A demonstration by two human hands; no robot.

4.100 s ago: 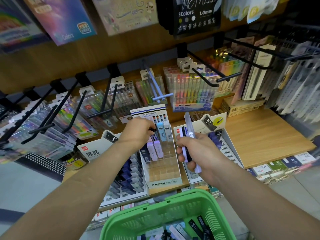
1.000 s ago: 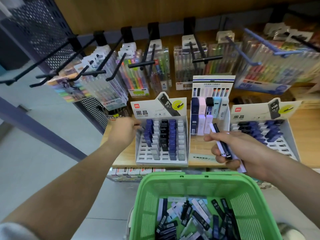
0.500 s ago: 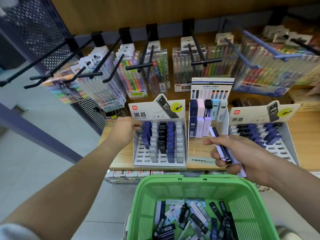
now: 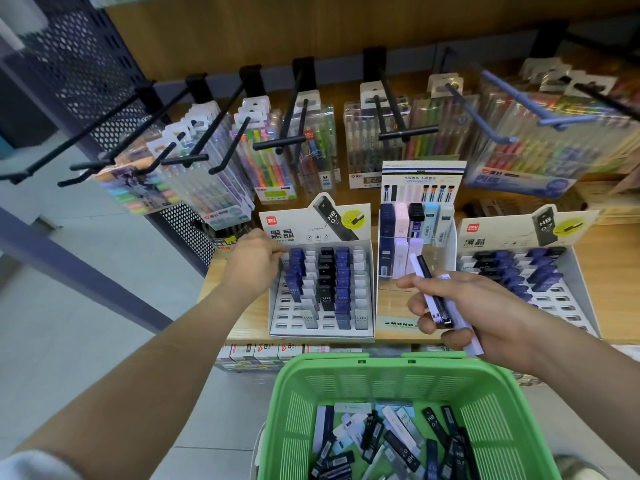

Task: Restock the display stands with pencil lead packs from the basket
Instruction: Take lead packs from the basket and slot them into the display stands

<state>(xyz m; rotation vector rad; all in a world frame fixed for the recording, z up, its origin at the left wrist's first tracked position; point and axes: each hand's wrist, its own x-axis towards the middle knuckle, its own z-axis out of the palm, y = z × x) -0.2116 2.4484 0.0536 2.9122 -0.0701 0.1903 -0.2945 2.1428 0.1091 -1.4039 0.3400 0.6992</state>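
The left hand is touching the left stand; its fingertips are hiding, so I cannot tell if it is holding anything. The right hand is gripping a few lead packs by the middle stand, too bunched to count. Both hands are staying put. Three stands are sitting on the counter. One green basket is holding more packs.

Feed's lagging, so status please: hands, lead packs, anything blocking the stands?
Left hand at left stand's back-left slots, grip hidden. Right hand grips several lead packs above middle stand. Basket holds more. Nothing blocking the slots.
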